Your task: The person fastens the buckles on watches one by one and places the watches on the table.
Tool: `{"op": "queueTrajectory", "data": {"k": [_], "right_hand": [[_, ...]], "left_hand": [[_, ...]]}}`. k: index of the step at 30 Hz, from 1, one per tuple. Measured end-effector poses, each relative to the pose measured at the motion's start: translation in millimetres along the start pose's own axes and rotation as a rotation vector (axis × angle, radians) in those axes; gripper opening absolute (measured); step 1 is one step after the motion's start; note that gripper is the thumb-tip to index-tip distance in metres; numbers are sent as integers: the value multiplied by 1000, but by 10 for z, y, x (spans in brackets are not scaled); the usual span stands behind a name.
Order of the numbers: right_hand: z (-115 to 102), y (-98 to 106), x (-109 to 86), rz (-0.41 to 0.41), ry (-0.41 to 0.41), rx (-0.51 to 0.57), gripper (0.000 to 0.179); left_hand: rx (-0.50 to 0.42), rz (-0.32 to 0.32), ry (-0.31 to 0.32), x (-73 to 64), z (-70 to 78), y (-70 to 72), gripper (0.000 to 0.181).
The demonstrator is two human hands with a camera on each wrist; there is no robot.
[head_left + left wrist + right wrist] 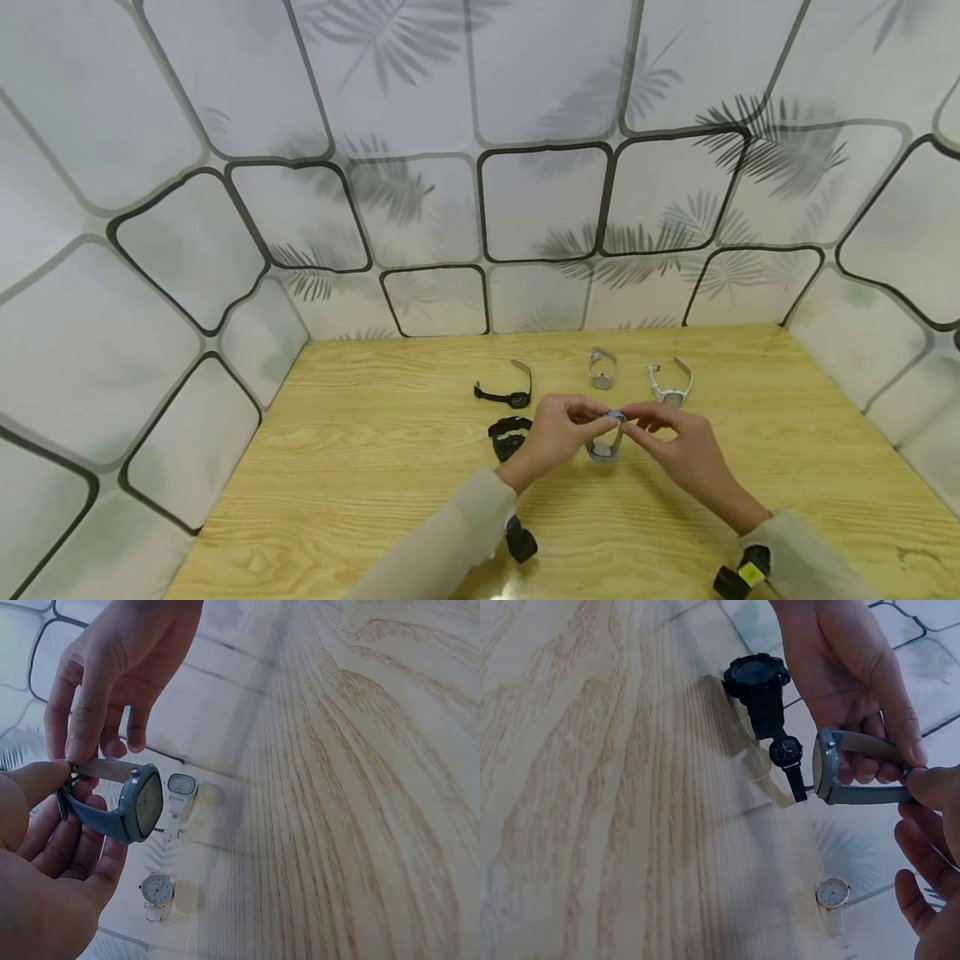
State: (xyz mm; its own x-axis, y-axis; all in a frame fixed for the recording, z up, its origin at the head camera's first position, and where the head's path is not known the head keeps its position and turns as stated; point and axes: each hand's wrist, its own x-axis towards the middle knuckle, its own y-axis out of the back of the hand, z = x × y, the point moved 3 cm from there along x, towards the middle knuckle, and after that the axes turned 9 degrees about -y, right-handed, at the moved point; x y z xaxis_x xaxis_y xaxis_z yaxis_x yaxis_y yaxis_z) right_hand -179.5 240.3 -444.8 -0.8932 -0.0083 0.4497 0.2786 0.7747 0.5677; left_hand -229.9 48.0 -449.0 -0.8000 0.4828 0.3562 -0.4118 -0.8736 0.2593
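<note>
The left hand (558, 431) and right hand (688, 446) each pinched the strap (97, 817) of the blue-grey wristwatch (147, 805), held over the tabletop (360, 467). Strap-closure work appeared underway, fastening or unfastening undetermined; the next move probably called for steady alignment.

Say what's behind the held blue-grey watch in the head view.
Farther back on the table are a small black watch, a pale round watch and a white watch. What the held watch covers can't be seen.

Left of the blue watch (602, 452), a bulky watch (507, 445) is partly hidden by the left hand (557, 435), its dial (753, 672) unreadable.
</note>
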Motion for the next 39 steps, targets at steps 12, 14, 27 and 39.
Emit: {"op": "queueTrajectory", "data": {"k": [12, 14, 27, 39], "right_hand": [[-73, -24, 41, -46, 200, 3, 34], [-71, -28, 47, -44, 213, -6, 35], [83, -28, -12, -156, 68, 3, 55], [188, -66, -84, -233, 62, 24, 73]], "left_hand": [[15, -7, 39, -22, -20, -4, 14], [7, -3, 45, -22, -23, -8, 14], [-431, 131, 278, 28, -68, -55, 13], [-500, 132, 315, 18, -109, -76, 20]]}}
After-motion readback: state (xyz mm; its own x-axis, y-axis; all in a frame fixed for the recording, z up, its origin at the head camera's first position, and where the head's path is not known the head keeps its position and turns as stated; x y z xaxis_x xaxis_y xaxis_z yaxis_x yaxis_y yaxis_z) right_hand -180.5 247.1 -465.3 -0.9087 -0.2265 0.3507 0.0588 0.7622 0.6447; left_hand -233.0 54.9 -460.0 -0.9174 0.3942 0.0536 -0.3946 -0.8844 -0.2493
